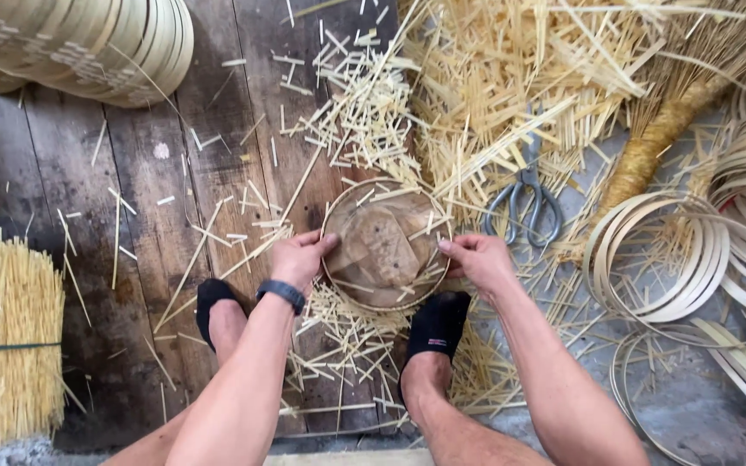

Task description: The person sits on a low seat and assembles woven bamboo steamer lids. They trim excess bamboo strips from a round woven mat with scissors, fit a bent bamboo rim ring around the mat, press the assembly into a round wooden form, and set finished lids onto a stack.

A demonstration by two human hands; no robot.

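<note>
A round bamboo hoop frame (337,276) lies on the wooden floor between my feet, with a brown stump-like block (383,246) showing inside it and several thin bamboo strips across its far part. My left hand (298,257) grips the hoop's left rim, a dark band on its wrist. My right hand (477,259) holds the hoop's right rim with fingertips on the edge. Both feet wear black socks, the right foot (436,326) touching the hoop's near edge.
Cut bamboo slivers (494,78) litter the floor. Metal scissors (526,200) lie right of the hoop. Coiled bamboo bands (675,259) sit at right, a broom (658,138) beyond. Stacked hoops (88,43) at top left, a bundled sheaf of sticks (6,336) at left.
</note>
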